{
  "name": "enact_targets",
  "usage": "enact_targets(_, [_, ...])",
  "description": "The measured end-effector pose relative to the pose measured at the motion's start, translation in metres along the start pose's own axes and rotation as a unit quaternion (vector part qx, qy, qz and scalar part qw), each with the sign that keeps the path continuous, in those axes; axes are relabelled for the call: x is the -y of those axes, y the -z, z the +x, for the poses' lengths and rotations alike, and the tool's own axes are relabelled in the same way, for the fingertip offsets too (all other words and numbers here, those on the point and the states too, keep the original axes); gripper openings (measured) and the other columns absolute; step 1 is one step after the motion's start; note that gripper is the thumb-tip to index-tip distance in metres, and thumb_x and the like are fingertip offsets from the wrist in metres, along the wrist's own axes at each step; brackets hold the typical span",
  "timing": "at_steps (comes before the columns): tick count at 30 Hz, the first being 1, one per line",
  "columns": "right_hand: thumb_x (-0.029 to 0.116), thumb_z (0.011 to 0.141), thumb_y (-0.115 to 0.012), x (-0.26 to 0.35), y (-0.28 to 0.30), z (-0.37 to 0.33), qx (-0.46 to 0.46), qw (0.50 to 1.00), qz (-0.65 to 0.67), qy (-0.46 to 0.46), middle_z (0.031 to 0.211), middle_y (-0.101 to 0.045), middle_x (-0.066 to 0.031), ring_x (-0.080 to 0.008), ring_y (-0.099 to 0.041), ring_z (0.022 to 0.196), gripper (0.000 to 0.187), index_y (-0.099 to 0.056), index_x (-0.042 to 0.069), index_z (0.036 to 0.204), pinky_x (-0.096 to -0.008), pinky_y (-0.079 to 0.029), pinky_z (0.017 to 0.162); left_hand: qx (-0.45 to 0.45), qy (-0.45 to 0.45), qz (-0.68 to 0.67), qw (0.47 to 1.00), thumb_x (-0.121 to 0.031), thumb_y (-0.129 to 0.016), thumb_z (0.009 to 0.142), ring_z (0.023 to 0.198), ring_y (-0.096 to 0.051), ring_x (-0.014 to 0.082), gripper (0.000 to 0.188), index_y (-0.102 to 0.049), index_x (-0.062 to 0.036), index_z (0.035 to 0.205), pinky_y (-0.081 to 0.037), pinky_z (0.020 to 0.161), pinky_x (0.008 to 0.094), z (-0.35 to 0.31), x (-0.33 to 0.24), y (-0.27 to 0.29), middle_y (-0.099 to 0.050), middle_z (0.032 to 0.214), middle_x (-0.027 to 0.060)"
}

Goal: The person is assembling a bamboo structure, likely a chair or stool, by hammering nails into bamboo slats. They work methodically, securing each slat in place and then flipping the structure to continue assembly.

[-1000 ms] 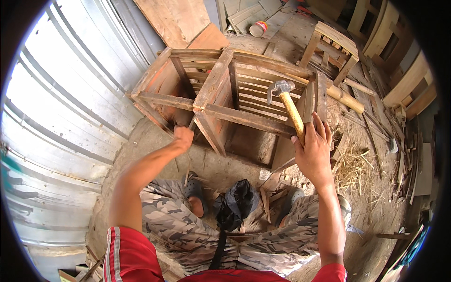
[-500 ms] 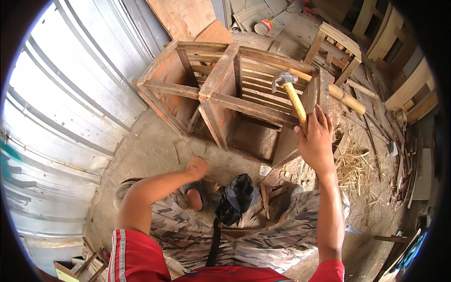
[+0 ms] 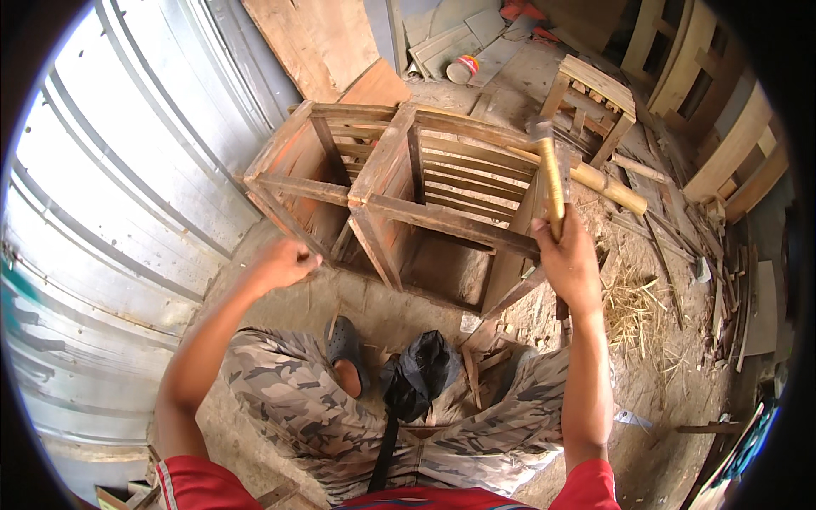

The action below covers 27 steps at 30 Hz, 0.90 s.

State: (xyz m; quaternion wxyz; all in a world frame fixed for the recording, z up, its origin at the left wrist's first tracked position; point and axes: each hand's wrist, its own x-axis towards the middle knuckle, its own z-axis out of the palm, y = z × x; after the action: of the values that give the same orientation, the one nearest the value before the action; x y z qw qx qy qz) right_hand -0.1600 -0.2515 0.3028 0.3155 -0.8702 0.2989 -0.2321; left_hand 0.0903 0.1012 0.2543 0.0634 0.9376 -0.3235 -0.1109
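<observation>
My right hand (image 3: 571, 263) is wrapped round the yellow handle of a claw hammer (image 3: 552, 183), whose metal head points up and away from me above the right end of a wooden frame. The brown wooden frame (image 3: 442, 219) lies before me, with two open bays, slatted sides and a post between them. My left hand (image 3: 285, 263) is closed, thumb against curled fingers, close to the frame's near left leg. Whatever its fingers may hold is too small or hidden to make out.
A black plastic bag (image 3: 422, 374) sits between my legs. Corrugated metal sheeting (image 3: 110, 170) walls the left side. Behind the frame stand a small wooden stool (image 3: 595, 93) and a tub (image 3: 461, 70). A bamboo pole (image 3: 608, 184), straw (image 3: 633, 310) and wood scraps lie at right.
My left hand has moved left and away from me, toward the frame's left leg. My right hand has stayed near the frame's right end, and the hammer has turned more upright.
</observation>
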Motion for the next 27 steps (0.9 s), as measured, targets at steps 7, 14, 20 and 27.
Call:
enact_targets(7, [0.025,0.095,-0.070,-0.045,0.016,0.036,-0.085,0.990,0.061,-0.091,0.099,-0.066,-0.0079,-0.0146,-0.062,0.082,0.031,-0.063,-0.003,0.108,-0.0300,-0.051,0.080,-0.289,-0.079,-0.148,0.942,-0.039,-0.069,0.093,0.087,-0.067,0.0195,0.041,-0.065,-0.0017,0.111,-0.053,0.075,0.0345,0.082,-0.085,0.056,-0.071,0.095,0.0125])
enact_targets(14, [0.033,0.084,-0.083,-0.077,0.010,0.058,-0.070,0.957,0.231,-0.158,0.088,-0.068,-0.0097,-0.0159,-0.066,0.083,0.047,-0.058,-0.003,0.101,-0.0312,-0.053,0.077,-0.047,-0.056,-0.299,0.952,-0.041,-0.069,0.094,0.105,-0.063,0.0211,0.061,-0.054,0.0065,0.129,-0.047,0.095,0.0340,0.194,-0.108,0.052,-0.067,0.114,0.0171])
enact_targets(20, [0.027,0.082,-0.086,-0.077,0.013,0.066,0.034,0.932,0.279,-0.227,0.076,-0.045,0.0064,-0.0049,-0.042,0.067,0.045,-0.051,0.005,0.099,-0.0205,-0.037,0.057,0.003,-0.011,-0.382,0.924,-0.018,-0.069,0.093,0.106,-0.060,0.0164,0.047,-0.053,0.0031,0.132,-0.046,0.097,0.0313,0.193,-0.115,0.046,-0.066,0.116,0.0104])
enact_targets(27, [0.019,0.086,-0.082,-0.066,0.013,0.065,0.054,0.909,0.343,-0.231,0.076,-0.039,0.0078,-0.0046,-0.036,0.065,0.036,-0.050,0.009,0.098,-0.0203,-0.031,0.055,0.038,0.033,-0.417,0.907,-0.001,-0.068,0.090,0.109,-0.058,0.0145,0.049,-0.049,0.0026,0.135,-0.046,0.098,0.0312,0.195,-0.115,0.055,-0.064,0.120,0.0104])
